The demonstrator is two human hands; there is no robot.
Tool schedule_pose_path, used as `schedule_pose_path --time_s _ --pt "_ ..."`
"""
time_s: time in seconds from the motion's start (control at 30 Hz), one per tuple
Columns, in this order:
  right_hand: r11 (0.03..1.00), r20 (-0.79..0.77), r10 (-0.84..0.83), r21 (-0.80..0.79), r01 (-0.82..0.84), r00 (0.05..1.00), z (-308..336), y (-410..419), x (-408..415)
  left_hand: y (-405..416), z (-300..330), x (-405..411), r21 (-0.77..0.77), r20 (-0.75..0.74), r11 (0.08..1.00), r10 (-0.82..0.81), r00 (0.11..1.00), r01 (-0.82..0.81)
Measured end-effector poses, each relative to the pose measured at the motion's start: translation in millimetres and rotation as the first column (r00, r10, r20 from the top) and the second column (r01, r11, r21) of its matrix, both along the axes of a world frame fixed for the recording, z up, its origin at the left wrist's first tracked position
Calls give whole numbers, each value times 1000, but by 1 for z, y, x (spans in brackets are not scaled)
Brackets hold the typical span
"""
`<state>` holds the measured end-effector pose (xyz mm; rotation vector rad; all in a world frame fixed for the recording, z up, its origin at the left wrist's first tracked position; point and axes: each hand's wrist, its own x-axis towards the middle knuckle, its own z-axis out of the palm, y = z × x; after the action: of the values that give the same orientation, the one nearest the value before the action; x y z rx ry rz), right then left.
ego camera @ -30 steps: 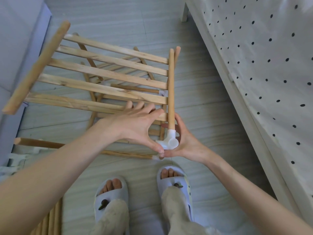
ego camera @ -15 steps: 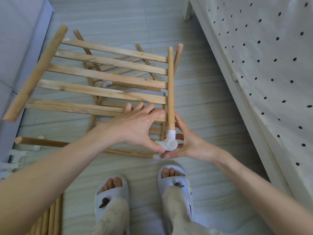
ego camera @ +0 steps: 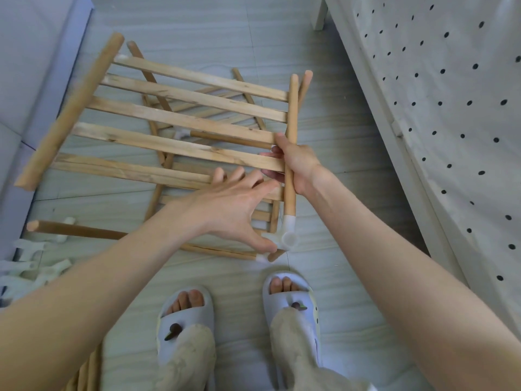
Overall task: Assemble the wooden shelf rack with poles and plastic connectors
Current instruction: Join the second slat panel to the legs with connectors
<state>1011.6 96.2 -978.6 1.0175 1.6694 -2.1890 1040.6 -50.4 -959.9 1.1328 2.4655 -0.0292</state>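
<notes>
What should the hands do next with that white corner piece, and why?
Probably push the white connector more firmly onto the side pole. The right hand grips that pole, and the left hand has its thumb against the connector, so everything looks braced for a push.

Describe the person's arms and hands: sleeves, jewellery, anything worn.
Both forearms are bare all the way to the bottom frame edge; no sleeve shows. The left hand and the right hand wear no gloves, and no ring, watch or bracelet is visible on the fingers or wrists. Nails look short and unpainted where they show. No marks or bandages are visible.
</notes>
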Motion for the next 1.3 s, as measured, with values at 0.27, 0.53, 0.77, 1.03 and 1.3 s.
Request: schedule_pose_path --time_s 0.27,0.53,0.77,1.03,1.3 --pt "982 -140 -186 -35 183 972 4 -1 5 -21 0 12 271 -97 962 -8 995 34" --pt "848 -96 -523 -160 506 847 -4 -17 27 -67 4 7 384 -180 921 2 984 68" --pt "847 -125 -527 -152 509 840 1 -47 36 -66 -26 63 405 609 641 343 715 -652" --pt "840 -94 -521 -235 490 848 3 -43 48 -50 -48 71 505 802 177 266 535 -845" --pt "810 -92 -402 -500 307 911 -1 -39 73 -99 -37 28 501 764 415 201 613 -760"
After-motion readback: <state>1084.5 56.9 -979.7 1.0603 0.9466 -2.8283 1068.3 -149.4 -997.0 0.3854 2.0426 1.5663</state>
